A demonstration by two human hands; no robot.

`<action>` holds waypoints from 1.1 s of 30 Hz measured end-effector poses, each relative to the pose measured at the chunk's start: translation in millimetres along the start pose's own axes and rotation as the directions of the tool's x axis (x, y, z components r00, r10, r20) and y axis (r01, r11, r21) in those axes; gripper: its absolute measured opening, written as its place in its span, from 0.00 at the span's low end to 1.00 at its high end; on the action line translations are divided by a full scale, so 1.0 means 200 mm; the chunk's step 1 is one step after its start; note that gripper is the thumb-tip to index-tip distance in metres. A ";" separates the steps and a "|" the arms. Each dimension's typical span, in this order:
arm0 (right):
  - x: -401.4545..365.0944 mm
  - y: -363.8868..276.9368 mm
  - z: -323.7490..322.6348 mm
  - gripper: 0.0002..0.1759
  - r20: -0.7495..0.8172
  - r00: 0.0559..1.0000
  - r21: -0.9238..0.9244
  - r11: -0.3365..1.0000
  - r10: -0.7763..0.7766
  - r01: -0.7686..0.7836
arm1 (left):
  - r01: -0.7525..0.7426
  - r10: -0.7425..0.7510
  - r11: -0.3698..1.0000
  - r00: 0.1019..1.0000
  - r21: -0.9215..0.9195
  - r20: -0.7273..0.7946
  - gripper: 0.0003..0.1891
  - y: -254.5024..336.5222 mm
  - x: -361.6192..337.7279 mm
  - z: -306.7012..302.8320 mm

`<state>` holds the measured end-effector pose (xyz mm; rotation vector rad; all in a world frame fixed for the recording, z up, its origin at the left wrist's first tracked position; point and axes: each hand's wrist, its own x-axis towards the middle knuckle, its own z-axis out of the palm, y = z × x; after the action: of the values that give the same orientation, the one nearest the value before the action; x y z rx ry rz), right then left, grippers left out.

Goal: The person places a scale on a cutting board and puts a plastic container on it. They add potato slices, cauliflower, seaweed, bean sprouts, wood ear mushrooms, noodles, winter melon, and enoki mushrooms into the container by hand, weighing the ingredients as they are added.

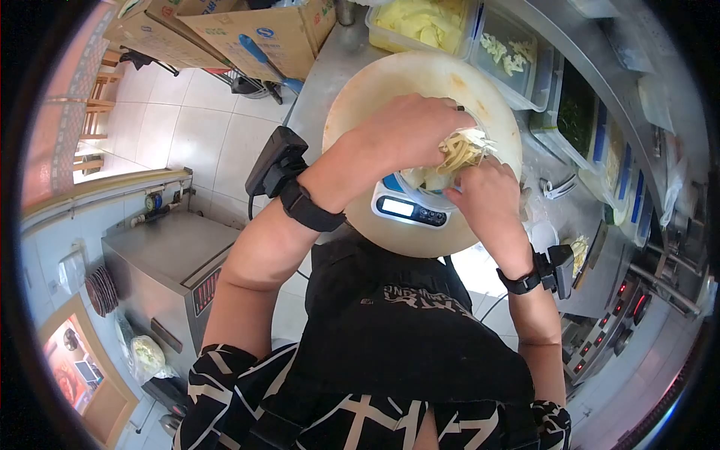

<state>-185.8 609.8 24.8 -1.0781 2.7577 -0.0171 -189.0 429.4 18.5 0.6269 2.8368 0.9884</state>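
A white digital scale (pixel 411 211) with a lit display stands on a round, stained cutting board (pixel 360 90). On the scale sits a clear plastic container (pixel 437 201) holding pale pieces of food, with a bunch of pale yellow strips (pixel 463 148) at its top. My left hand (pixel 426 129) reaches across the far side of the container, fingers bent downward and their tips hidden. Curled at the right side, my right hand (pixel 487 189) has its fingers closed against the strips, with its thumb by the container. Straps with black devices circle both wrists.
Behind the board stand a tub of yellow slices (pixel 424 22) and a tub with pale pieces (pixel 510 56). More lidded tubs (pixel 577 112) line the right. Metal tongs (pixel 559 186) lie on the steel counter. Cardboard boxes (pixel 255 37) stand at the left; a stove (pixel 611 322) is at lower right.
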 end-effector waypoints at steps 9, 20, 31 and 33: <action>-0.04 0.11 -0.07 0.07 -0.074 0.997 0.358 0.934 0.018 0.010 | -0.040 0.038 0.998 0.999 -0.042 -0.029 0.27 -0.03 0.00 0.00; -0.17 0.30 -0.19 0.05 0.124 0.991 0.992 0.001 -0.054 -0.124 | 0.052 -0.050 0.998 0.998 -0.041 0.031 0.29 0.07 -0.07 0.04; -0.07 0.43 -0.30 0.13 -0.049 0.987 0.834 -0.550 -0.155 -0.045 | 0.019 -0.019 1.000 1.000 -0.001 -0.005 0.29 0.25 -0.26 -0.09; -0.05 0.46 -0.29 0.15 -0.076 0.978 0.830 -0.556 -0.196 -0.047 | 0.002 -0.002 1.000 0.999 -0.024 -0.037 0.27 0.22 -0.27 -0.10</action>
<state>-250.7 681.2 75.4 -0.4112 0.9805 -2.0008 -127.6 427.0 58.6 0.6098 2.8522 1.0421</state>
